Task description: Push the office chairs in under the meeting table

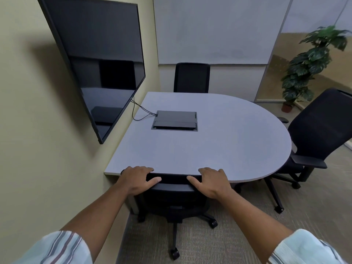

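Observation:
A grey meeting table [219, 149] with a rounded right end stands against the left wall. The near black office chair [173, 199] sits right at the table's front edge, its backrest top touching the edge. My left hand [138, 180] and my right hand [210, 182] both grip the top of that backrest, thumbs toward me. A second black chair [322, 130] stands at the rounded right end, angled, its seat partly under the table. A third black chair [191, 78] stands at the far side, close to the table.
A large dark screen [99, 63] hangs on the left wall, with cables running to a black cable box [175, 121] set in the tabletop. A potted plant [312, 67] stands at the back right. Carpeted floor lies to my right.

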A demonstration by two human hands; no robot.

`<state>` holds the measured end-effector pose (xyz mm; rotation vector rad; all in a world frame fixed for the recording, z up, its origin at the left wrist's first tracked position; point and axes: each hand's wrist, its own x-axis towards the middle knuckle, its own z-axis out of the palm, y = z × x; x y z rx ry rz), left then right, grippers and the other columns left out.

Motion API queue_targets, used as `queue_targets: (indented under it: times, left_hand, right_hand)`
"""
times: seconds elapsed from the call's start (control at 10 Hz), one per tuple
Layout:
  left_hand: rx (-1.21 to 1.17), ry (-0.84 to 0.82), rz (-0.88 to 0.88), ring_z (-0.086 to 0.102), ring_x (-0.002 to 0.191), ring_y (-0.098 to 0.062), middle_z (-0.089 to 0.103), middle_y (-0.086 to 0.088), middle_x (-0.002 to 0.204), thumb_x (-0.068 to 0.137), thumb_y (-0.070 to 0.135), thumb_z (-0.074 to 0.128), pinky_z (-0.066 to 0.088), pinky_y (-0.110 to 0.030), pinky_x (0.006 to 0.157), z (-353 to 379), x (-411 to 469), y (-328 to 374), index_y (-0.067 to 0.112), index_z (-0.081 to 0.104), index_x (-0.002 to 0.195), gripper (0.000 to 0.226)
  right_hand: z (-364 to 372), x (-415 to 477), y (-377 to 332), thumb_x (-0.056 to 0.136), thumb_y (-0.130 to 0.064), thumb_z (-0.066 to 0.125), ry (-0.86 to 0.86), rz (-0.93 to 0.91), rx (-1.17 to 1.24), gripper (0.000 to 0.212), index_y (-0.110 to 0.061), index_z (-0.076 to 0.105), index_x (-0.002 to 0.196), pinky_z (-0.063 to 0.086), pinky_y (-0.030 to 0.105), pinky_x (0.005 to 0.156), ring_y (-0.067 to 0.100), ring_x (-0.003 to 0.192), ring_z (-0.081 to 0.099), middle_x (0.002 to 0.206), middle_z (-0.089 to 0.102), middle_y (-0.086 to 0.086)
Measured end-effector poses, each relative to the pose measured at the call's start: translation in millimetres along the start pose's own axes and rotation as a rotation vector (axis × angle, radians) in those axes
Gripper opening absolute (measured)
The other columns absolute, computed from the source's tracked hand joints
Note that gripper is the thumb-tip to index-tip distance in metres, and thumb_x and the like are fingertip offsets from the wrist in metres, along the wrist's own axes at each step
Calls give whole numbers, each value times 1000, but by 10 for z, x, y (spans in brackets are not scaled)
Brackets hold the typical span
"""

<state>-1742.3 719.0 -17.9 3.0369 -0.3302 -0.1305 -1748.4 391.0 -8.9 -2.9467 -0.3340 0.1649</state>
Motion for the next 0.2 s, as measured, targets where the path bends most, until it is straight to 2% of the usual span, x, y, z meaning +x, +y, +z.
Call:
queue_targets:
  times: [0.1,0.2]
  left_hand:
    - [-51,-21,-18,51,151,-20,55,4,165,71,109,-5,35,-51,125,-82,55,153,26,50,163,135]
    - [-61,23,-47,46,155,-23,49,-2,170,93,94,13,31,-48,129,-156,204,341,20,45,166,109]
  right_hand:
    - [-126,79,64,103,-80,25,-20,22,100,89,-10,51,153,36,54,120,30,142,54,158,56,11]
    - [-239,162,149,105,-76,26,15,41,78,87,-9,43,157,35,52,120,31,144,51,162,51,11]
